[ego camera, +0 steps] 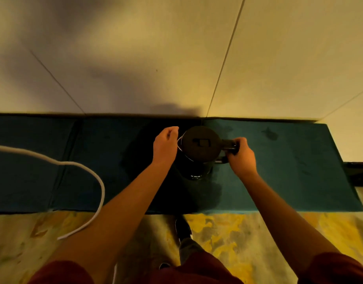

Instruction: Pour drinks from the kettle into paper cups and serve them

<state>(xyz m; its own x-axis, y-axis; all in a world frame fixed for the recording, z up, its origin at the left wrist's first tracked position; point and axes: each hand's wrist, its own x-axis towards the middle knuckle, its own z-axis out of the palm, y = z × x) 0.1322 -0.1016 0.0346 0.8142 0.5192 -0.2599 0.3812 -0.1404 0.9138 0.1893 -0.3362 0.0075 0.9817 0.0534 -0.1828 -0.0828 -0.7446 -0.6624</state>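
A dark kettle (199,148) with a round lid stands upright on a teal-covered bench (289,160), seen from above. My right hand (240,154) is closed around the kettle's handle, which sticks out to the right. My left hand (166,146) is against the kettle's left side, fingers curled on a paper cup (179,143); only a thin white arc of its rim shows between the hand and the kettle. The rest of the cup is hidden by my hand.
A white cable (74,167) loops across the left of the bench and hangs over its front edge. A pale wall rises right behind the bench. My shoe (183,227) is on the patterned floor below. A dark object (359,173) lies past the bench's right end.
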